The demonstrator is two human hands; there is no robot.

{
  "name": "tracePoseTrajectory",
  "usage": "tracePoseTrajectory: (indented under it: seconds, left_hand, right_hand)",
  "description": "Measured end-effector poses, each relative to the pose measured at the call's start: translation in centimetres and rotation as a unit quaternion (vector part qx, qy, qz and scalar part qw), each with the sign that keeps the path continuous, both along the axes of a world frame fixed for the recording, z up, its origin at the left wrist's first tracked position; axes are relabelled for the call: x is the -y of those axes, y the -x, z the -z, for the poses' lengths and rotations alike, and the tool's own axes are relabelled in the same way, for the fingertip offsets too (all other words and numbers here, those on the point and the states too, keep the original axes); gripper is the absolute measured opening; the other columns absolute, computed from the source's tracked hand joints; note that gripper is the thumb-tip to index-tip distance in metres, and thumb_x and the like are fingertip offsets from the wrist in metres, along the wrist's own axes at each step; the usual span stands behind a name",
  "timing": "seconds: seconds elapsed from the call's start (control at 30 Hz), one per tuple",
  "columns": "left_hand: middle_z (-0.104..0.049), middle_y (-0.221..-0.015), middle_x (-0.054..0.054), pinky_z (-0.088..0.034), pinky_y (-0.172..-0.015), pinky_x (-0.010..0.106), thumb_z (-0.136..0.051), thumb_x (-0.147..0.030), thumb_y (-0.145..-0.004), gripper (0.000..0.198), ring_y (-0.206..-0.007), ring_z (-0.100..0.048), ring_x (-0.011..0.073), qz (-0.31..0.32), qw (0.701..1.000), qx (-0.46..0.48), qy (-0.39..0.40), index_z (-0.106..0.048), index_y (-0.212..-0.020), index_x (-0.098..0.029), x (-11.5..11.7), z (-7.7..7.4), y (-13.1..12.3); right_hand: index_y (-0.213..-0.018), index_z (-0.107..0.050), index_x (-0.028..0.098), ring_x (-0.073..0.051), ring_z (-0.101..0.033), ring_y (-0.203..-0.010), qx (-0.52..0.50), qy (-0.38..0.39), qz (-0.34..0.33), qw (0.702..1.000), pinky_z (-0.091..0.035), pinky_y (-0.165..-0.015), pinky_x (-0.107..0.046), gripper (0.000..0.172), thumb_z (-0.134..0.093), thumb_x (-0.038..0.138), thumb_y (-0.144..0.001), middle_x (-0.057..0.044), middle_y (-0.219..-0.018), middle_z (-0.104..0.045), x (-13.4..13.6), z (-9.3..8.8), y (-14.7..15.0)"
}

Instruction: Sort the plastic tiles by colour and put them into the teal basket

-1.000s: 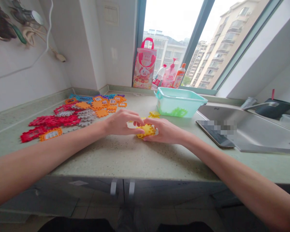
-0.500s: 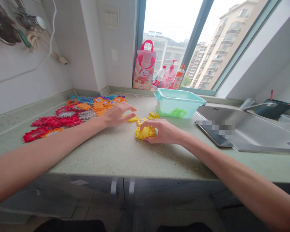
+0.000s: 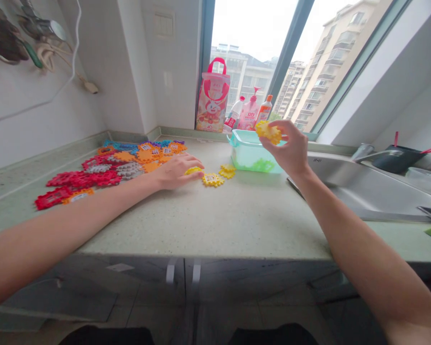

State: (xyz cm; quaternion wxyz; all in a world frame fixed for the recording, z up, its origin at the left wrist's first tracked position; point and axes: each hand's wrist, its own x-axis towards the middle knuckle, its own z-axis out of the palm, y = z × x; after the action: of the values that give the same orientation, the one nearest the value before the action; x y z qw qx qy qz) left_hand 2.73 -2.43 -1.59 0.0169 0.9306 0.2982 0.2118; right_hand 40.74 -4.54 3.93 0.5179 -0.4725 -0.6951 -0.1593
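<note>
My right hand (image 3: 289,146) is raised over the turquoise plastic tub (image 3: 247,151), pinching a yellow gear-shaped toy piece (image 3: 267,132) between thumb and fingers. Low on the counter, my left hand (image 3: 175,171) has its fingers and thumb on either side of another yellow gear piece (image 3: 193,170), which they partly cover. Just right of it lie a yellow gear piece with a white window grid (image 3: 212,179) and one more yellow gear piece (image 3: 227,171). Bright green pieces (image 3: 260,165) show through the tub's wall.
Left of my left hand spreads a heap of red gear pieces (image 3: 72,179), grey ones (image 3: 129,170), orange ones (image 3: 149,153) and blue ones (image 3: 120,146). A pink bag (image 3: 212,103) and several bottles (image 3: 251,112) stand by the window. At right is a steel sink (image 3: 348,191).
My right hand has lifted its yellow gear piece from the counter, up and rightward to above the tub. My left hand has lowered and closed around a yellow piece.
</note>
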Motion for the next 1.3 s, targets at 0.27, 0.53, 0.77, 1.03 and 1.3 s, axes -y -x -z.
tracePoseTrajectory:
  seconds: [0.27, 0.53, 0.77, 1.03, 1.3]
  left_hand:
    - [-0.07, -0.151, 0.015, -0.041, -0.128, 0.053, -0.044, -0.068, -0.111, 0.064, -0.143, -0.062, 0.0338, -0.022, 0.999, -0.027, 0.021, -0.076, -0.139, -0.02, 0.6, 0.2, -0.4]
    - [-0.066, -0.156, 0.016, -0.04, -0.129, 0.054, -0.046, -0.066, -0.111, 0.063, -0.145, -0.061, 0.0339, -0.032, 0.998, -0.04, 0.026, -0.075, -0.142, -0.02, 1.1, 0.0, -0.6]
    - [-0.068, -0.155, 0.016, -0.042, -0.127, 0.056, -0.045, -0.068, -0.112, 0.062, -0.143, -0.062, 0.0339, -0.023, 0.999, -0.031, 0.018, -0.078, -0.139, -0.023, 0.7, 0.3, -0.3]
    - [-0.066, -0.157, 0.015, -0.042, -0.127, 0.056, -0.045, -0.069, -0.112, 0.061, -0.145, -0.061, 0.0346, -0.033, 0.997, -0.055, 0.033, -0.078, -0.14, -0.027, 0.7, 0.3, -0.3]
    - [-0.065, -0.158, 0.016, -0.042, -0.127, 0.055, -0.045, -0.068, -0.111, 0.063, -0.146, -0.06, 0.0355, -0.039, 0.996, -0.072, 0.041, -0.076, -0.143, -0.024, 1.2, 0.0, -0.5]
  right_hand:
    - [-0.118, -0.077, 0.027, -0.037, -0.077, -0.104, -0.059, 0.09, 0.173, 0.979, -0.059, -0.101, -0.056, 0.041, -0.077, 0.05, -0.084, -0.009, -0.102, -0.081, -3.0, 1.2, -4.6]
    - [-0.123, -0.081, 0.027, -0.04, -0.076, -0.101, -0.01, 0.153, 0.191, 0.969, -0.058, -0.094, -0.052, 0.048, -0.066, 0.059, -0.09, -0.013, -0.101, -0.082, -3.2, 1.2, -5.1]
    - [-0.131, -0.082, 0.022, -0.043, -0.075, -0.102, 0.046, 0.182, 0.205, 0.961, -0.056, -0.089, -0.049, 0.059, -0.054, 0.061, -0.097, -0.018, -0.103, -0.084, -3.3, 1.5, -5.0]
    - [-0.119, -0.083, 0.021, -0.042, -0.074, -0.1, 0.072, 0.201, 0.195, 0.957, -0.055, -0.091, -0.049, 0.065, -0.048, 0.072, -0.1, -0.019, -0.102, -0.083, -3.0, 1.4, -4.7]
    - [-0.125, -0.083, 0.023, -0.044, -0.074, -0.106, 0.085, 0.227, 0.213, 0.946, -0.052, -0.098, -0.053, 0.063, -0.042, 0.066, -0.104, -0.019, -0.105, -0.083, -2.6, 1.3, -4.0]
